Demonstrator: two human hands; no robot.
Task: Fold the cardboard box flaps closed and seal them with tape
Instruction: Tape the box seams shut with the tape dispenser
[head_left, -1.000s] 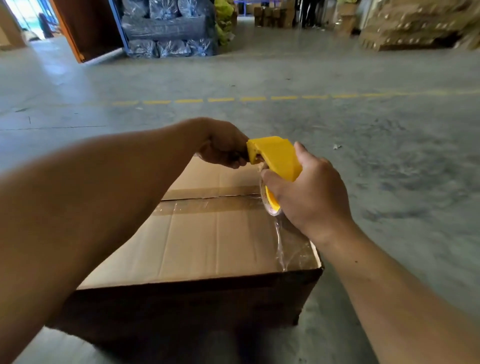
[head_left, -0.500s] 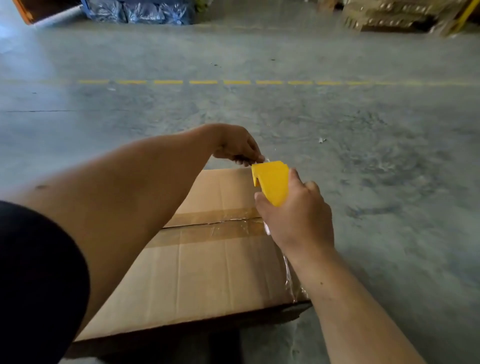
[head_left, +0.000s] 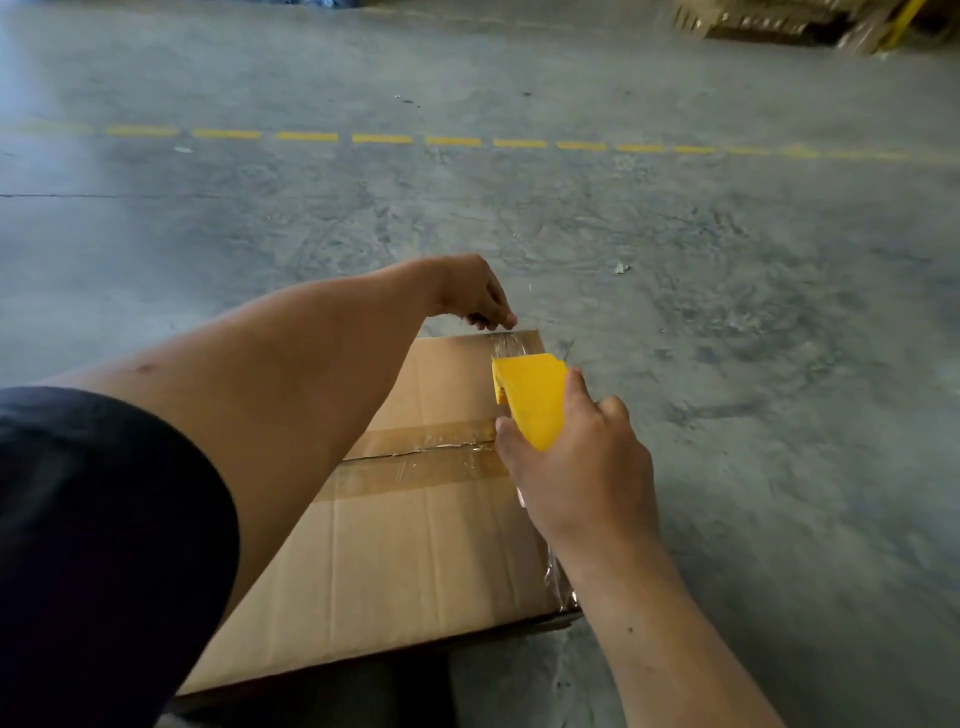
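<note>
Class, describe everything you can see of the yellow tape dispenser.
The yellow tape dispenser is a smooth plastic wedge, held in the right hand over the cardboard box, near its far right corner. Clear tape stretches from its front edge towards the left hand. Its roll is mostly hidden.

The left arm reaches forward across the view, bare below a dark sleeve (head_left: 104, 545), its hand (head_left: 470, 293) bent down at the wrist with fingers (head_left: 493, 319) pinched together. The right hand (head_left: 582, 467) (seen from the back) is curled in a closed grip, forearm running toward the lower right.
</note>
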